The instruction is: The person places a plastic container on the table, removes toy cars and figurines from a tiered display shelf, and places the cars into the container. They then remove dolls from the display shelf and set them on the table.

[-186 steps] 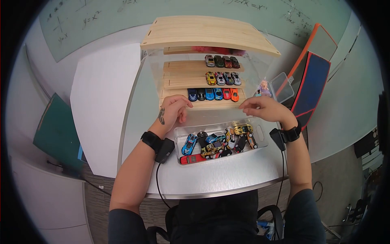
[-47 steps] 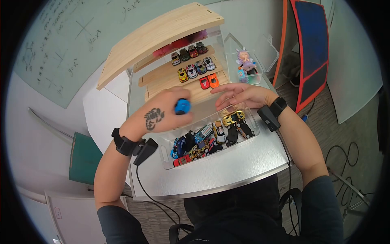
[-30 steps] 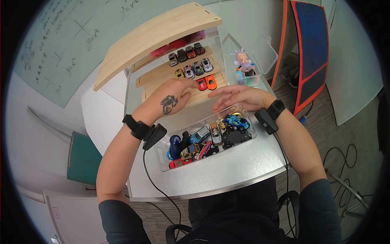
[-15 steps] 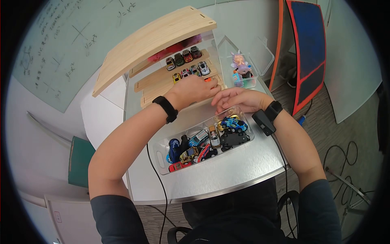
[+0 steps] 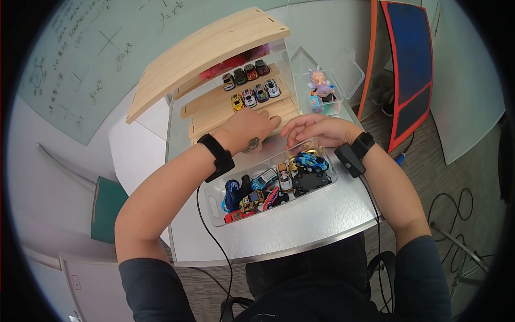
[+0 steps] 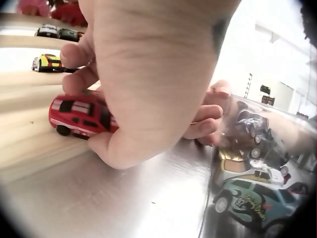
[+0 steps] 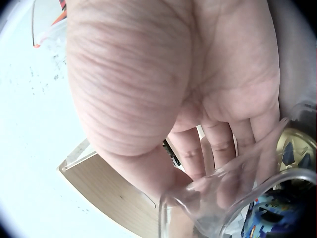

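Drawing back toward eight o'clock, your left hand is pinching a partly hidden red car; your right hand is staying loosely open at three o'clock.

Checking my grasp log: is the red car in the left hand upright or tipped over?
Upright: the red car in the left hand shows its roof on top, a wheel below.

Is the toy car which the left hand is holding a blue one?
No, the left wrist view shows the left hand pinching a red toy car with pale stripes.
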A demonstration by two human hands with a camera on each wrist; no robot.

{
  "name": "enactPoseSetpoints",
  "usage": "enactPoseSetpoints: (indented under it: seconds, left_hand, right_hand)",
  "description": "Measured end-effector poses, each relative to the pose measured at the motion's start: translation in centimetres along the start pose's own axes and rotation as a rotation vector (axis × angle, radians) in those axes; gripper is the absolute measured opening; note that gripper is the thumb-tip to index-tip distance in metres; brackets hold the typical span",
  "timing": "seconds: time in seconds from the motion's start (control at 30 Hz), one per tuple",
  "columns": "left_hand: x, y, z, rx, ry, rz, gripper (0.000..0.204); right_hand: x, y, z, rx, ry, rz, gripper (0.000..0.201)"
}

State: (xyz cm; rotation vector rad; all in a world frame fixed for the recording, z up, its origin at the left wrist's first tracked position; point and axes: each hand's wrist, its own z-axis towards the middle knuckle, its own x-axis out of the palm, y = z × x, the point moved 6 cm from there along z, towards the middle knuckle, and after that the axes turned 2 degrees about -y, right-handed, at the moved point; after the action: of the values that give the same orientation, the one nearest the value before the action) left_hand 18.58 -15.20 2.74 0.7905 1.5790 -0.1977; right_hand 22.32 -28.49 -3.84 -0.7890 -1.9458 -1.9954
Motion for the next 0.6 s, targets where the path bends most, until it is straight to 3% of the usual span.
enactPoseSetpoints:
  seconds: [0.23, 0.3, 0.4, 0.47, 0.6]
  left_hand:
    - [0.1, 0.9, -2.1, -0.062, -0.033, -0.039, 0.022]
    - [-4.0, 0.6, -3.4, -0.167, -0.117, -0.144, 0.018]
    - [-9.3, -2.5, -5.4, -0.185, -0.066, -0.354, 0.020]
    - [-9.9, -5.6, -6.2, -0.091, 0.078, -0.608, 0.022]
    - [-8.7, -7.4, -6.0, 0.047, -0.068, -0.501, 0.029]
  right_hand:
    - [0.2, 0.1, 0.1, -0.014, 0.012, 0.017, 0.041]
    - [0.2, 0.1, 0.0, -0.008, 0.004, 0.021, 0.042]
    - [0.2, 0.1, -0.1, 0.002, -0.001, 0.014, 0.042]
    - [-0.1, 0.0, -0.1, -0.001, 0.000, 0.015, 0.042]
    - [0.1, 0.2, -0.1, -0.003, -0.025, 0.000, 0.043]
